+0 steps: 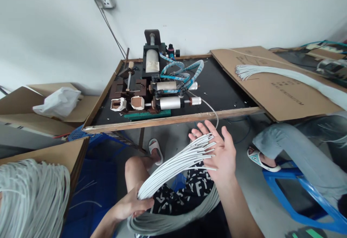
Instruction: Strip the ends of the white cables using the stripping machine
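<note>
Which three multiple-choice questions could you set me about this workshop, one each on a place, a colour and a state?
1. Where does the sheet of cardboard lie?
A) Over the right end of the black table
B) On the floor
C) Against the wall

2. What colour is the stool at the right?
A) Red
B) Blue
C) White

3. How is the right hand held?
A) Open, fingers spread
B) Clenched in a fist
C) Gloved

1: A, the cardboard overlaps the tabletop.
2: B, its frame shows blue.
3: A, the open palm sits behind the cable ends.
</note>
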Action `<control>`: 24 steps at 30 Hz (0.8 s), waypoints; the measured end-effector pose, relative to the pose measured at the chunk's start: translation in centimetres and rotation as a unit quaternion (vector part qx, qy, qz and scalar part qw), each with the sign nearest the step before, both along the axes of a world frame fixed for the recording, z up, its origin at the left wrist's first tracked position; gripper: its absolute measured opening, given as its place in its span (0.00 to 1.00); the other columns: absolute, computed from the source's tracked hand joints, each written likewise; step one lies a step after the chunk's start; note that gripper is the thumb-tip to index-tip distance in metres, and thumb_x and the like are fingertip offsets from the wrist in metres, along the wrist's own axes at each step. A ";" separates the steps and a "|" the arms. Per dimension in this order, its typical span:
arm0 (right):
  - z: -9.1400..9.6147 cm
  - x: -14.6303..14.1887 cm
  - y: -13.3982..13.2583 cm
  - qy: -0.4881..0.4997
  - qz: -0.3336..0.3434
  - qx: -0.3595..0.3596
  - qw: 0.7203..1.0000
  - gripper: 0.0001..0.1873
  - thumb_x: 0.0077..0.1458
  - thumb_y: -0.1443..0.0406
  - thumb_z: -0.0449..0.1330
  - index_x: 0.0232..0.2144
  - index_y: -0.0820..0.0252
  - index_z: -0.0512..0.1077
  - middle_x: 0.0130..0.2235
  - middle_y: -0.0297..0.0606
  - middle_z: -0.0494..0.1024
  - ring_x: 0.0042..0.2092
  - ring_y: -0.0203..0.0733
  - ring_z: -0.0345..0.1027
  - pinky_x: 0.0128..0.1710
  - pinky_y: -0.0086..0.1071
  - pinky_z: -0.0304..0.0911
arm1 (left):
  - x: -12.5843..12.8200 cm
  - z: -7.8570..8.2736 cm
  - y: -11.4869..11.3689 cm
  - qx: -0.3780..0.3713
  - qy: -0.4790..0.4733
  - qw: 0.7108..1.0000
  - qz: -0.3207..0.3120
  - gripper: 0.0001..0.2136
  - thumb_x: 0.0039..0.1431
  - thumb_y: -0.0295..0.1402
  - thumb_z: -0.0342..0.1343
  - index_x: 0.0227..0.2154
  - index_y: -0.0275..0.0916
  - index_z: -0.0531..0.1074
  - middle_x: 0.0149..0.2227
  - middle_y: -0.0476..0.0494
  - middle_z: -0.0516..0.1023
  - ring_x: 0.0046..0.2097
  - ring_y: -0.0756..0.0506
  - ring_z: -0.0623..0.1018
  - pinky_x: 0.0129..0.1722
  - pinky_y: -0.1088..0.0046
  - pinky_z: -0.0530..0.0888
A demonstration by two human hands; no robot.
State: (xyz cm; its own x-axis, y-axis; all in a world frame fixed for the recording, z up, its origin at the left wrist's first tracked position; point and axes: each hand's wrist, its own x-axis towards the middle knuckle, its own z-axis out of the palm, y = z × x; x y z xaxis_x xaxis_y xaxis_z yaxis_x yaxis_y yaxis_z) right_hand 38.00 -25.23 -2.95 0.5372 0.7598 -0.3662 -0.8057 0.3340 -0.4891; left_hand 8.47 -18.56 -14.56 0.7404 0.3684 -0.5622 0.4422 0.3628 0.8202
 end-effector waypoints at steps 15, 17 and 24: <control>-1.4 1.4 -1.5 -0.396 0.130 -0.070 0.906 0.25 0.66 0.42 0.48 0.53 0.40 0.74 0.62 0.31 0.75 0.66 0.50 0.62 0.69 0.53 0.48 | 0.7 0.7 -0.8 0.098 0.140 0.985 -0.005 0.22 0.47 0.53 0.62 0.28 0.43 0.59 0.16 0.56 0.63 0.18 0.53 0.60 0.16 0.76 0.54; -1.7 1.7 -1.5 -0.428 0.137 -0.071 0.890 0.25 0.67 0.43 0.46 0.55 0.40 0.73 0.63 0.30 0.73 0.68 0.49 0.59 0.71 0.52 0.44 | 0.7 0.7 -0.9 0.105 0.135 0.985 0.010 0.23 0.48 0.53 0.63 0.29 0.43 0.59 0.17 0.56 0.64 0.19 0.53 0.61 0.16 0.76 0.55; -4.4 3.9 -1.6 -0.491 -0.036 -0.197 0.848 0.27 0.65 0.43 0.52 0.52 0.52 0.75 0.60 0.39 0.74 0.66 0.44 0.60 0.69 0.43 0.45 | -1.7 1.5 -0.9 0.017 0.020 0.999 0.043 0.29 0.42 0.57 0.69 0.32 0.40 0.64 0.18 0.55 0.66 0.18 0.55 0.59 0.17 0.78 0.55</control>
State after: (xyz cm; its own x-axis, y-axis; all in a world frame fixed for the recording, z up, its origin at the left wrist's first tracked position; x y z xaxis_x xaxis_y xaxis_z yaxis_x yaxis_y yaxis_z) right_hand 41.94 -26.88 -7.32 0.7700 0.6345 0.0666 0.0691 0.0208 -0.9974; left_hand 6.79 -19.50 -13.06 0.6818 0.4501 -0.5767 0.4434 0.3727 0.8152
